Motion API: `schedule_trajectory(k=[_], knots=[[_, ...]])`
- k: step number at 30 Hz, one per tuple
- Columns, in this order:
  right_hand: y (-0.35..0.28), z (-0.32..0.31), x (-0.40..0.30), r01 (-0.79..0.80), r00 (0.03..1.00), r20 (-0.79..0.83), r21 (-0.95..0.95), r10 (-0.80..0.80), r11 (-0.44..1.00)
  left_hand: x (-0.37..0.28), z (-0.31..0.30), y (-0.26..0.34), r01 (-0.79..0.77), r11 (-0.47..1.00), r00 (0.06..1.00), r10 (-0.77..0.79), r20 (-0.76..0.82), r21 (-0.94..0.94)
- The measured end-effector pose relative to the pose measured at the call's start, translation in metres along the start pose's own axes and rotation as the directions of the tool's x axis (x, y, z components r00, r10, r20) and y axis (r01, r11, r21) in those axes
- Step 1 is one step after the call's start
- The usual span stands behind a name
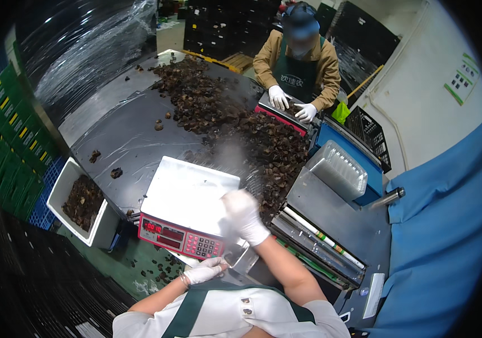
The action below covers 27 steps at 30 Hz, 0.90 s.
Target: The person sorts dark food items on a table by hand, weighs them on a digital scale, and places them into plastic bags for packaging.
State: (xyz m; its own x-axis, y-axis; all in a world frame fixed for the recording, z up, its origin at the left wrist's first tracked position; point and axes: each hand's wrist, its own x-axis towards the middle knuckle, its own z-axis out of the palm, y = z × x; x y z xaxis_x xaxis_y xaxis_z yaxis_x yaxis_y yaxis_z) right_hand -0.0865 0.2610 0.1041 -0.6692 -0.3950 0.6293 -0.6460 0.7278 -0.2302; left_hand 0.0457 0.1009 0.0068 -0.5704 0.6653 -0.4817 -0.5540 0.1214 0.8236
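Observation:
My left hand (205, 270), in a white glove, grips the near left edge of a clear plastic tray (243, 260) close to my apron. Over the right edge of a weighing scale (190, 194) is my gloved right hand (247, 217), blurred and curled. Its fingers are turned away, so I cannot see whether anything is in them. The scale has a bare white pan and a red front panel with lit digits and a keypad. Beyond my right hand spreads a heap of dark brown pieces, seemingly wood ear fungus (266, 148).
A co-worker (295, 63) in white gloves handles brown pieces at a second scale (283, 112). Stacked clear trays (338, 169) stand right, beyond a film-wrapping machine (321, 245). A white foam box (93, 224) with brown pieces sits left, beside green crates (13, 143).

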Motion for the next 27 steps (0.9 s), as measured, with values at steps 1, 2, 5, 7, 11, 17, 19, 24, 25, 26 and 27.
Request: schedule_trajectory(k=[1, 2, 5, 7, 11, 17, 19, 24, 25, 26, 27], knots=[[-0.015, 0.021, -0.004, -0.033, 0.990, 0.140, 0.045, 0.026, 0.998, -0.001, -0.008, 0.006, -0.024, 1.000, 0.999, 0.023, 0.036, 0.014], [-0.021, 0.043, -0.011, -0.054, 0.965, 0.259, 0.045, 0.041, 0.998, 0.001, -0.015, 0.007, 0.000, 1.000, 0.998, 0.001, 0.059, -0.024], [-0.025, 0.068, -0.017, -0.197, 0.934, 0.323, 0.113, 0.152, 0.974, -0.008, -0.043, 0.041, -0.125, 0.986, 0.982, 0.106, 0.157, 0.112], [-0.021, 0.055, 0.001, -0.297, 0.943, 0.202, 0.158, 0.264, 0.942, -0.021, -0.073, 0.070, -0.213, 0.957, 0.974, 0.192, 0.120, 0.198], [0.034, 0.067, -0.047, -0.764, 0.590, -0.177, 0.193, 0.787, 0.616, -0.013, -0.138, 0.162, -0.275, 0.936, 0.943, 0.308, -0.129, 0.221], [0.030, 0.092, -0.099, -0.578, -0.321, 0.398, 0.637, 0.859, -0.511, 0.115, -0.269, 0.221, -0.169, 0.694, 0.879, 0.427, -0.211, 0.700], [0.037, 0.103, -0.095, -0.400, -0.452, 0.446, 0.672, 0.772, -0.623, 0.167, -0.308, 0.199, 0.021, 0.598, 0.914, 0.313, -0.258, 0.801], [0.101, 0.142, -0.113, -0.127, -0.469, 0.425, 0.835, 0.774, -0.535, 0.260, -0.329, 0.166, 0.419, 0.467, 0.901, -0.107, -0.420, 0.779], [0.111, 0.146, -0.106, -0.093, -0.479, 0.419, 0.850, 0.771, -0.519, 0.269, -0.322, 0.164, 0.475, 0.463, 0.873, -0.142, -0.467, 0.748], [0.122, 0.149, -0.098, -0.060, -0.487, 0.412, 0.864, 0.770, -0.500, 0.277, -0.320, 0.166, 0.428, 0.551, 0.898, -0.172, -0.405, 0.716], [0.131, 0.152, -0.087, -0.030, -0.488, 0.410, 0.874, 0.770, -0.485, 0.289, -0.324, 0.157, 0.328, 0.625, 0.936, -0.114, -0.333, 0.709]])
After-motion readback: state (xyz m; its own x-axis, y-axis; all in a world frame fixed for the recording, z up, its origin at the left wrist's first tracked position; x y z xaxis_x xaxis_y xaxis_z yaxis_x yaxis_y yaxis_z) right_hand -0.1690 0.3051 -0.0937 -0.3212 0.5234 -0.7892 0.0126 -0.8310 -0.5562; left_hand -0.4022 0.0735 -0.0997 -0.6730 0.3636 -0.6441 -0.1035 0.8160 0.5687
